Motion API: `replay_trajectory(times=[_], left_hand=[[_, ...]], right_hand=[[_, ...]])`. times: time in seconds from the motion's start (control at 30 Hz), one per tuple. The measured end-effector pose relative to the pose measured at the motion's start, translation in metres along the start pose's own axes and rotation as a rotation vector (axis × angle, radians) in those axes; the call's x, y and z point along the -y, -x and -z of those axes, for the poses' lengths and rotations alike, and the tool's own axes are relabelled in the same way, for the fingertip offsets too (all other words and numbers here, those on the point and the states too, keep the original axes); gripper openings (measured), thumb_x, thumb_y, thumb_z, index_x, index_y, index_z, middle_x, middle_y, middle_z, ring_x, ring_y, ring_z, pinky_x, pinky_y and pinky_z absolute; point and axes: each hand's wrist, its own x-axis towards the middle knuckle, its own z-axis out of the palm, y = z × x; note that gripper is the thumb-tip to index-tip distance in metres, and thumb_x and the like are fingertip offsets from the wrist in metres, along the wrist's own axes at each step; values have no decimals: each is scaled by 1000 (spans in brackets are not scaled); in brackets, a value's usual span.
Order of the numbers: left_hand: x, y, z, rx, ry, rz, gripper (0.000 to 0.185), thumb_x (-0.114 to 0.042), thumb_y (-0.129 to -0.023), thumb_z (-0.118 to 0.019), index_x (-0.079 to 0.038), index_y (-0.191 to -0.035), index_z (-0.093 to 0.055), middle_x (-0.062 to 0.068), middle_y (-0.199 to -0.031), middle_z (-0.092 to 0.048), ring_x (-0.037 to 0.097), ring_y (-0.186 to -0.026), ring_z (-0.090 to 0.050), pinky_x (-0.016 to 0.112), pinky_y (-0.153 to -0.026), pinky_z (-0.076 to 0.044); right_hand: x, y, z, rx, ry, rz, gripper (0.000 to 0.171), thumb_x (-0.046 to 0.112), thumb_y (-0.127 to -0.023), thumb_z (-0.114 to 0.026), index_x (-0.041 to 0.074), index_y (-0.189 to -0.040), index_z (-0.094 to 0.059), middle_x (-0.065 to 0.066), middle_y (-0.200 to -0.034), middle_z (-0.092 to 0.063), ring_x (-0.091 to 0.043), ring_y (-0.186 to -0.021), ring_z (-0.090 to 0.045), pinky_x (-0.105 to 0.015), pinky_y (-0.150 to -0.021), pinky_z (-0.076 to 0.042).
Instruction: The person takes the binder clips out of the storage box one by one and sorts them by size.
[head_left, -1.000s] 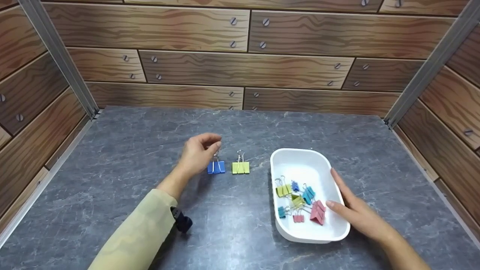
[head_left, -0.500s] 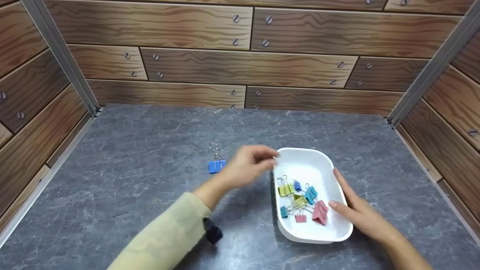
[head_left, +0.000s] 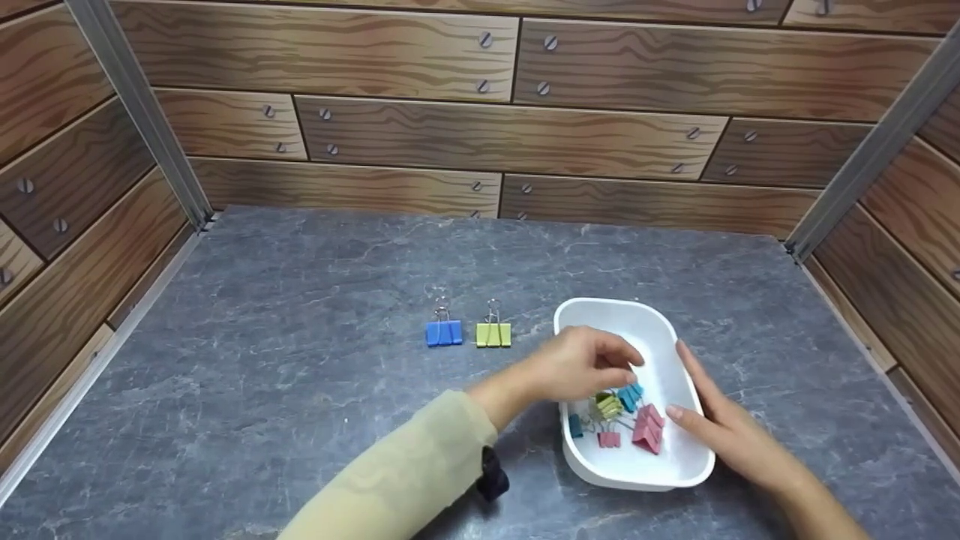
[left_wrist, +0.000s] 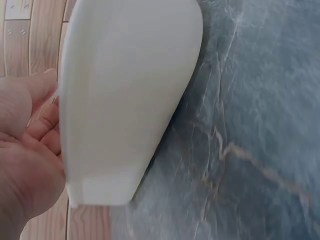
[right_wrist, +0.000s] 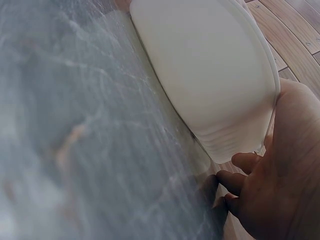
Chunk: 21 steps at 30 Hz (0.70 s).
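A white tray (head_left: 600, 306) on the grey table holds several small binder clips, among them a pink one (head_left: 649, 429), a teal one (head_left: 630, 395) and a yellow-green one (head_left: 606, 405). My left hand (head_left: 626, 366) reaches into the tray with curled fingers over the clips; whether it pinches one is hidden. My right hand (head_left: 694, 390) rests against the tray's right side, fingers straight, thumb at the rim. A blue clip (head_left: 444, 332) and a green clip (head_left: 493, 334) stand side by side left of the tray. The wrist views show only the tray's outer wall (left_wrist: 130, 90) (right_wrist: 210, 75) beside each hand (left_wrist: 25, 150) (right_wrist: 275, 185).
Wood-patterned walls (head_left: 480, 135) close the table in on three sides, with metal posts (head_left: 142, 112) at the back corners. Bare grey tabletop (head_left: 262, 360) lies left of the two standing clips and behind the tray.
My left hand let go of the blue clip, moved right past the green clip and now sits over the clips in the tray. The right hand stayed at the tray.
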Motion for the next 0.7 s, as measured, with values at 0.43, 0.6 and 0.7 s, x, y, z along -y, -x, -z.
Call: replay_trajectory(times=[0.43,0.6,0.7], left_hand=[[-6,-12,-13,176,-335,11,23,-25,-102,-74,-17,-123,-79,-16,-90,-75,-9,-76,-59,10,-74,-45],[-6,-13,-14,208,-410,29,20,-25,-102,-72,-25,-120,-81,-19,-82,-72,-7,-72,-57,12,-69,-43],[-6,-13,-14,222,-456,10,18,-25,-102,-71,-27,-117,-82,-19,-78,-68,-4,-71,-54,14,-68,-41]], right_hand=[[-2,3,2,20,-31,-11,83,20,-108,-60,31,-172,-9,-30,-171,-19,-50,-143,-38,-23,-96,-49],[-1,1,1,22,-10,-1,83,21,-108,-61,31,-172,-9,-27,-172,-18,-49,-146,-35,-20,-99,-46],[-1,0,1,24,-1,-2,83,22,-108,-61,31,-172,-9,-26,-173,-17,-49,-146,-33,-20,-100,-44]])
